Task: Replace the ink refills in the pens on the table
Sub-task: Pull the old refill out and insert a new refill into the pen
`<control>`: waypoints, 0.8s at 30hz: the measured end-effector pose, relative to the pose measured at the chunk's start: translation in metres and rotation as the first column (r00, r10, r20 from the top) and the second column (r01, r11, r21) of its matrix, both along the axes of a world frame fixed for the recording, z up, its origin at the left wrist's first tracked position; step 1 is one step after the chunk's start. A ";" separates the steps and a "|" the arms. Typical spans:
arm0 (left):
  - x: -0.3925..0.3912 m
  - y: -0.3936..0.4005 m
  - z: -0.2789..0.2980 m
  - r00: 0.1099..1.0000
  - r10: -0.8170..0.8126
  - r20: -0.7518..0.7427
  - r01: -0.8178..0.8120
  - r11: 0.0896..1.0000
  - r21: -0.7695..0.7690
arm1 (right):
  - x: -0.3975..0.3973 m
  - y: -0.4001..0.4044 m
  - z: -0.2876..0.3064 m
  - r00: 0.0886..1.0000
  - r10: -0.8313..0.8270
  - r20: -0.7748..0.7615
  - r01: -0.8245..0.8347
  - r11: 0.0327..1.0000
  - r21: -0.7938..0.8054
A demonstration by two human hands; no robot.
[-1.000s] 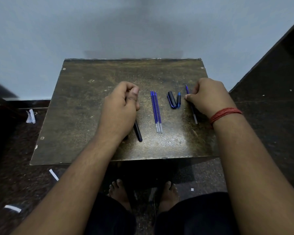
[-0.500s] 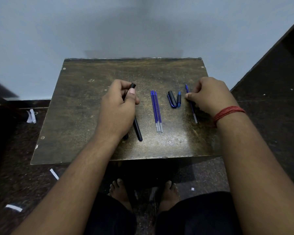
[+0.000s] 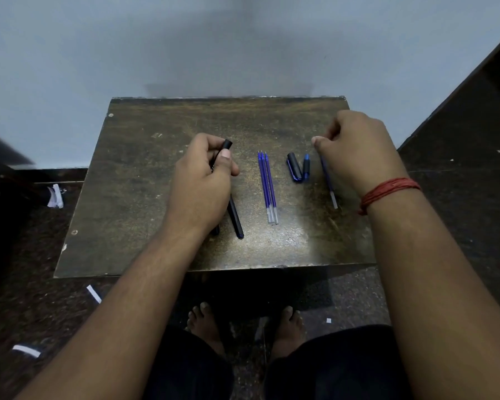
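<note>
Head view over a small rectangular table (image 3: 145,180) with a worn, scuffed dark brown top that gives a dull sheen near its front edge. The left hand (image 3: 202,183) is curled round a slim black plastic pen (image 3: 227,145), the thumb pressed along the barrel; only the flat-ended upper tip of the pen shows beyond the fingers. Just right of that wrist lies a second black cylindrical pen barrel (image 3: 235,219), flat on the table, its lower end tinged blue. At the centre, three thin blue ink refills (image 3: 267,187) lie side by side and touching, with metal points toward the wall and clear plastic ends toward the person. To their right rest a black pen cap with a blue clip (image 3: 294,167) and, just beside it, a short blue tapered pen tip piece (image 3: 306,167). The right hand (image 3: 355,151), a red thread band (image 3: 387,192) round its wrist, pinches the upper end of a single blue refill (image 3: 329,186), whose pale lower end lies on the tabletop. White paper scraps (image 3: 55,195) dot the dark speckled floor.
</note>
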State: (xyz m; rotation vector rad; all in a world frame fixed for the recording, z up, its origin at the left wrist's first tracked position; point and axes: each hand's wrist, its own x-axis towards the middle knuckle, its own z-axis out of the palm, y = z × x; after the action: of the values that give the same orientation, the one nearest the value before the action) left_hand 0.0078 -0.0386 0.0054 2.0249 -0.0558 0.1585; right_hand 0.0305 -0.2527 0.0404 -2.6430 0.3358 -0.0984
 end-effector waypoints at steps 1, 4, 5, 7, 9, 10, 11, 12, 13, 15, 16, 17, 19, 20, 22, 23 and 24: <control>0.000 0.000 0.000 1.000 0.002 0.002 -0.002 1.000 -0.001 | -0.001 0.007 0.001 0.999 0.034 -0.005 -0.034 0.999 -0.006; 0.001 0.001 0.000 1.000 0.015 0.013 -0.015 1.000 -0.010 | -0.001 0.029 -0.003 0.988 0.130 -0.081 -0.133 0.991 -0.034; 0.001 0.001 0.000 1.000 0.017 0.017 -0.017 1.000 -0.018 | -0.002 0.035 -0.006 0.983 0.153 -0.105 -0.159 0.986 -0.046; 0.002 0.001 0.000 1.000 0.021 0.023 -0.020 0.999 -0.029 | -0.002 0.044 -0.013 0.973 0.190 -0.134 -0.201 0.977 -0.067; 0.002 0.002 0.000 0.999 0.024 0.028 -0.023 0.999 -0.027 | -0.003 0.050 -0.018 0.964 0.209 -0.162 -0.224 0.971 -0.080; 0.003 0.002 -0.001 0.999 0.024 0.028 -0.024 0.999 -0.025 | -0.004 0.053 -0.018 0.960 0.214 -0.180 -0.232 0.969 -0.087; 0.003 0.002 -0.001 0.999 0.023 0.029 -0.023 0.999 -0.023 | -0.004 0.055 -0.019 0.956 0.217 -0.199 -0.239 0.966 -0.094; 0.003 0.002 -0.001 0.999 0.022 0.031 -0.021 1.000 -0.021 | -0.005 0.057 -0.020 0.953 0.221 -0.208 -0.245 0.964 -0.100; 0.003 0.002 -0.001 0.999 0.022 0.033 -0.021 1.000 -0.020 | -0.005 0.058 -0.021 0.952 0.221 -0.213 -0.247 0.963 -0.106; 0.004 0.002 -0.001 0.999 0.022 0.033 -0.022 1.000 -0.021 | -0.005 0.060 -0.021 0.952 0.213 -0.218 -0.241 0.964 -0.112; 0.004 0.003 -0.001 0.999 0.022 0.032 -0.021 0.999 -0.025 | -0.005 0.061 -0.021 0.952 0.211 -0.220 -0.240 0.964 -0.115; 0.004 0.002 -0.002 0.999 0.022 0.031 -0.021 0.999 -0.028 | -0.005 0.061 -0.021 0.951 0.209 -0.228 -0.240 0.963 -0.120; 0.004 0.002 -0.002 0.999 0.020 0.031 -0.019 0.999 -0.026 | -0.006 0.063 -0.020 0.948 0.207 -0.242 -0.244 0.960 -0.136; 0.004 0.002 -0.002 0.999 0.020 0.032 -0.019 1.000 -0.024 | -0.006 0.064 -0.018 0.947 0.204 -0.248 -0.246 0.958 -0.150; 0.003 0.002 -0.001 0.999 0.024 0.033 -0.023 1.000 -0.020 | -0.009 0.066 -0.015 0.945 0.198 -0.260 -0.249 0.952 -0.181; 0.003 0.002 -0.001 0.999 0.025 0.032 -0.024 1.000 -0.016 | -0.010 0.067 -0.014 0.944 0.194 -0.268 -0.249 0.950 -0.191; 0.003 0.002 0.000 0.999 0.025 0.030 -0.024 1.000 -0.013 | -0.011 0.069 -0.012 0.942 0.192 -0.276 -0.251 0.948 -0.196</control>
State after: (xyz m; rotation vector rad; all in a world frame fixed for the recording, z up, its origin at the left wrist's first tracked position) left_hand 0.0110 -0.0369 0.0051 2.0112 -0.0491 0.2045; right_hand 0.0198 -0.1839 0.0280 -2.9083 0.1082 0.2961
